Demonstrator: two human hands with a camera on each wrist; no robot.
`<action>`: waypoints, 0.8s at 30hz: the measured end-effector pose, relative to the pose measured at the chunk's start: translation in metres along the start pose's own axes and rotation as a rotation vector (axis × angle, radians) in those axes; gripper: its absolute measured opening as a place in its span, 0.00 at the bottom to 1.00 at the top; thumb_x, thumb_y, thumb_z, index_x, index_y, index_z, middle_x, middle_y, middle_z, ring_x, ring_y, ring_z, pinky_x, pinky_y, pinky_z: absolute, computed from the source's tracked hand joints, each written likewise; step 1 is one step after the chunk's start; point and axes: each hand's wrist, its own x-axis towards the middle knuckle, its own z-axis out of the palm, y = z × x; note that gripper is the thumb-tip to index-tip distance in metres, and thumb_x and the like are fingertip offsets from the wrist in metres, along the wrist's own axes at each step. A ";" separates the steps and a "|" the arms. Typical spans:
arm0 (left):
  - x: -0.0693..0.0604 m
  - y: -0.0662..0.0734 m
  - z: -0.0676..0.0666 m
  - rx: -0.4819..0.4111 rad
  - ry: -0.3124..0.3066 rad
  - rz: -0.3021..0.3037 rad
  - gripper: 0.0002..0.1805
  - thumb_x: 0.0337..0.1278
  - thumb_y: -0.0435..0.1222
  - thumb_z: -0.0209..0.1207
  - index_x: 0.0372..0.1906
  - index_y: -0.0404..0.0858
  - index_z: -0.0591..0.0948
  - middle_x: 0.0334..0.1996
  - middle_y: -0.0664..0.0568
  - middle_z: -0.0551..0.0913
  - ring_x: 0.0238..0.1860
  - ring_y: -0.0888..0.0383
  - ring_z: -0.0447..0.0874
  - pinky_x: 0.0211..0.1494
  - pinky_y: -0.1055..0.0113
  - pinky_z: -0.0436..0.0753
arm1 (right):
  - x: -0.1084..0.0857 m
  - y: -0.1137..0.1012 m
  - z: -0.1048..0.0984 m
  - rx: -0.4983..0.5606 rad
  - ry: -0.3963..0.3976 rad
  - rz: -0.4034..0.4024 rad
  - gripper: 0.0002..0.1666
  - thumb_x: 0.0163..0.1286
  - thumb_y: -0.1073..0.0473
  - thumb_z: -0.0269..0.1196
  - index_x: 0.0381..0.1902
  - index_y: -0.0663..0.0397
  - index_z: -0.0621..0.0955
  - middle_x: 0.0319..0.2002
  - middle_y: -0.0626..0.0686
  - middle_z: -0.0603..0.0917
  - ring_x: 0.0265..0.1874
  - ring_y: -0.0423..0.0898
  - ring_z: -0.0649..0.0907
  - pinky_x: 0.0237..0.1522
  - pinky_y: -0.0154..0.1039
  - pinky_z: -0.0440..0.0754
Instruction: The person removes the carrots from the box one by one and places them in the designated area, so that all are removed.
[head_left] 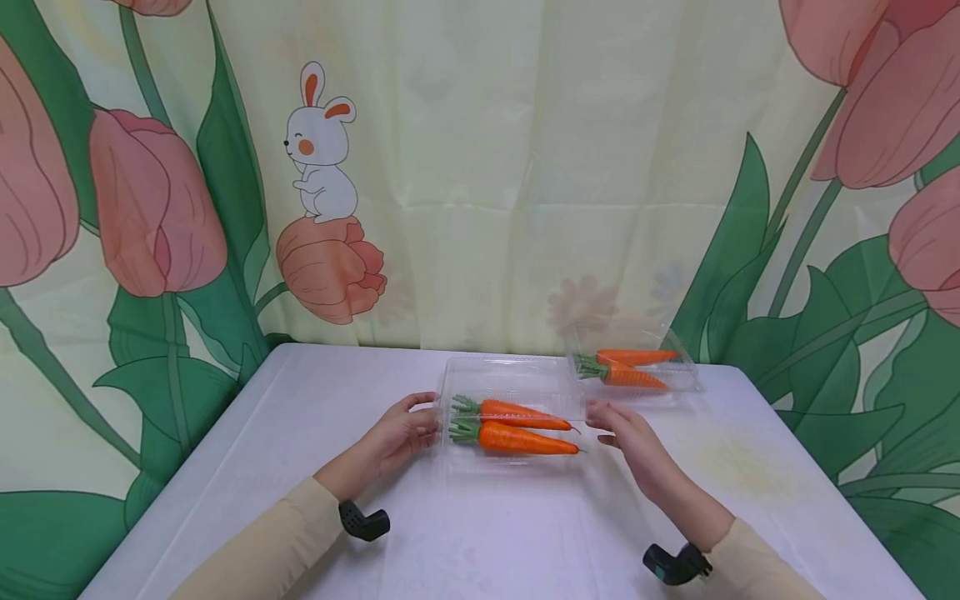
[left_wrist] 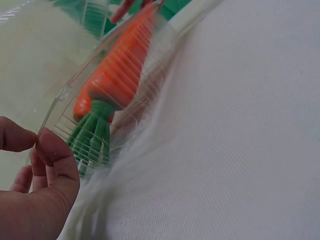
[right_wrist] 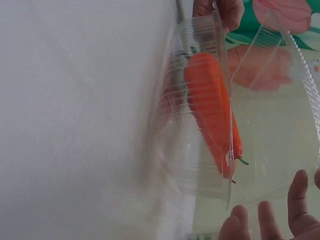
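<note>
Between the left hand (head_left: 405,435), pinching its edge, and the right hand (head_left: 628,431), whose grip I cannot tell, sits a clear rectangular plastic box (head_left: 517,378). It holds two tapered, green-topped orange carrots (head_left: 521,438).

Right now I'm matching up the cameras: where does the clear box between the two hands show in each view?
Head: clear box, lower middle, between the left hand and right hand.
Left wrist: clear box, upper left.
Right wrist: clear box, right half, reaching nearly top to bottom.
Shared landmark: the orange carrots inside it.
</note>
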 end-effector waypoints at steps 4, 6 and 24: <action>0.000 -0.001 -0.001 0.001 0.009 -0.009 0.30 0.64 0.22 0.53 0.70 0.33 0.62 0.44 0.48 0.78 0.34 0.59 0.79 0.39 0.70 0.83 | 0.003 -0.005 0.001 0.038 0.032 -0.030 0.34 0.84 0.46 0.47 0.76 0.63 0.67 0.73 0.66 0.70 0.71 0.61 0.69 0.76 0.60 0.65; -0.001 -0.001 -0.002 0.009 0.008 -0.012 0.29 0.66 0.23 0.53 0.70 0.33 0.62 0.44 0.49 0.78 0.34 0.59 0.79 0.39 0.70 0.84 | 0.005 -0.006 0.000 0.054 0.044 -0.040 0.33 0.84 0.47 0.47 0.77 0.60 0.66 0.75 0.63 0.67 0.71 0.60 0.68 0.78 0.59 0.63; -0.010 -0.004 -0.005 0.016 -0.024 -0.023 0.29 0.67 0.23 0.52 0.71 0.34 0.64 0.46 0.48 0.76 0.34 0.59 0.77 0.40 0.71 0.83 | 0.012 -0.020 -0.004 0.194 0.040 -0.163 0.31 0.83 0.42 0.49 0.58 0.67 0.77 0.69 0.62 0.73 0.52 0.34 0.83 0.56 0.26 0.81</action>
